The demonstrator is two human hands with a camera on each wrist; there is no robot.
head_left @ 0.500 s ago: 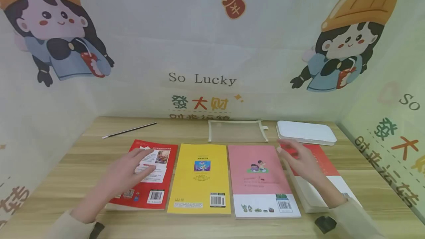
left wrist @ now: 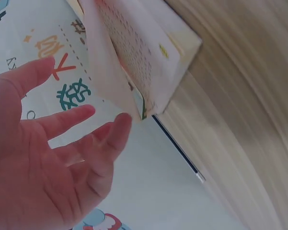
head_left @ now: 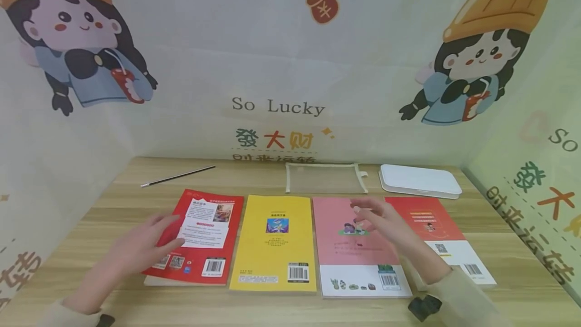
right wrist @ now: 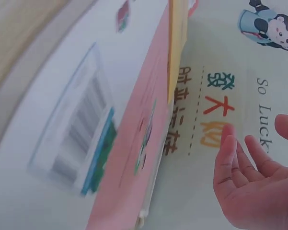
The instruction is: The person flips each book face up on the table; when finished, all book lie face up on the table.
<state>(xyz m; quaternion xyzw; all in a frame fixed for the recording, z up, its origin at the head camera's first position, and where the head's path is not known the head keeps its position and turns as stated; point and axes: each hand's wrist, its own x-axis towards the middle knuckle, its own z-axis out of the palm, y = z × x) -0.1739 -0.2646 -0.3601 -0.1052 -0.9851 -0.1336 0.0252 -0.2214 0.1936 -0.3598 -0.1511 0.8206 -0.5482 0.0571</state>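
Observation:
Four books lie in a row on the table. My left hand (head_left: 136, 243), fingers loosely spread and holding nothing, overlaps the left edge of the red book (head_left: 213, 261) in the head view. The left wrist view shows that palm and, beyond the fingertips, a book with a lifted cover and printed page (left wrist: 129, 43). To the right of the red book is a yellow book (head_left: 258, 251). My right hand (head_left: 386, 221), also holding nothing, overlaps the pink-and-white book (head_left: 327, 256). Beside it, at the row's right end, lies a red-and-white book (head_left: 458, 251).
Behind the books are a black pencil (head_left: 177, 176), a mesh zip pouch (head_left: 324, 179) and a white case (head_left: 419, 180). A printed cloth (head_left: 290, 59) with cartoon figures hangs behind the wooden table (head_left: 131, 198) and along its sides.
My left hand has moved left across the red book, uncovering more of its print. My right hand has moved left from the red-and-white book to over the pink one.

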